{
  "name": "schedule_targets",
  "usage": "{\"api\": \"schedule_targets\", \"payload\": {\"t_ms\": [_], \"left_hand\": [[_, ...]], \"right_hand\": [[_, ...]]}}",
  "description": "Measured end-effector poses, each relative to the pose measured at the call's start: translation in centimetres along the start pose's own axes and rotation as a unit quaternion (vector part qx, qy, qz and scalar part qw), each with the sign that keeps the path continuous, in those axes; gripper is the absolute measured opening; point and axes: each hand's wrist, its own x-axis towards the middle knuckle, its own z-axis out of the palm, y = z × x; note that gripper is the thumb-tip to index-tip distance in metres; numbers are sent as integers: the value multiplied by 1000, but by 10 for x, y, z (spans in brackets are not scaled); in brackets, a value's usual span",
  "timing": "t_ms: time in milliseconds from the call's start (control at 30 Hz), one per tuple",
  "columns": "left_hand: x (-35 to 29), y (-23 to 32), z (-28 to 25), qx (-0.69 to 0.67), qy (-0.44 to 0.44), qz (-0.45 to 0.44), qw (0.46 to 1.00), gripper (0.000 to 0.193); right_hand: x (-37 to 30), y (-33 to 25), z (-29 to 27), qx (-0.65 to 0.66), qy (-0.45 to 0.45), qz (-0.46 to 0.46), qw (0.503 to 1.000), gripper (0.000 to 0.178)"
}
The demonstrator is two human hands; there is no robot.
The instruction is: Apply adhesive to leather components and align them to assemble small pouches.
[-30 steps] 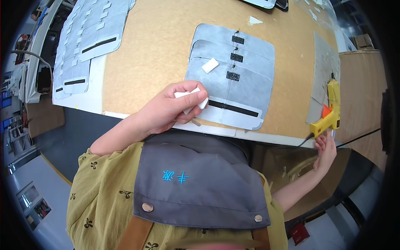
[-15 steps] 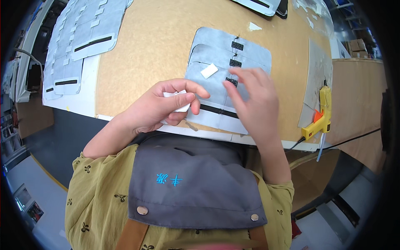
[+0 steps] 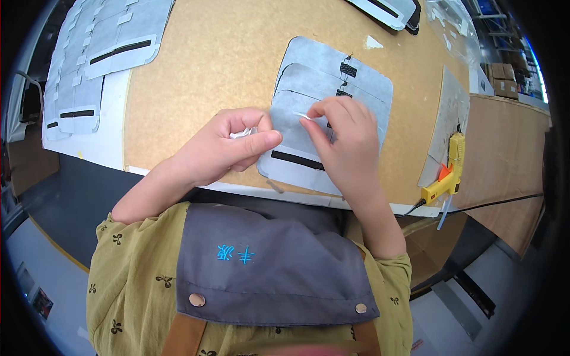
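Observation:
Grey fabric panels lie overlapping on the table in front of me. Small black textured patches with thin wires run down their right part, and a black strip crosses the near end. Over the panel, my right hand pinches a small white pad between thumb and fingertips, seen nearly edge-on. It covers part of the patches. My left hand is curled at the panel's left edge, closed around several white pads, mostly hidden by the fingers.
More grey panels with white tabs lie at the far left. Another panel sits at the far edge, near a white scrap. A yellow glue gun with a cord stands at the right, beside a clear bag farther back.
The white pad that lay on the panel is now pinched in my right hand, which has closed on it. My left fingers have curled in further. The whole view has shifted slightly.

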Motion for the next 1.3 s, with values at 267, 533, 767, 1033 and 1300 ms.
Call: {"api": "schedule_targets", "payload": {"t_ms": [267, 533, 767, 1033, 1300], "left_hand": [[-1, -8, 37, 257, 102, 108, 955, 16], [-4, -16, 43, 355, 138, 194, 904, 22], [-10, -15, 50, 328, 120, 164, 923, 16], [-10, -21, 33, 118, 72, 80, 987, 17], [-5, -14, 36, 13, 15, 14, 1000, 20]], "right_hand": [[-33, -28, -14, 245, 34, 57, 967, 18], [-51, -33, -22, 300, 27, 22, 953, 42], [-60, -33, -21, 437, 12, 140, 888, 31], [-60, -18, -27, 291, 40, 128, 947, 22], [-68, -5, -26, 143, 123, -86, 978, 22]]}}
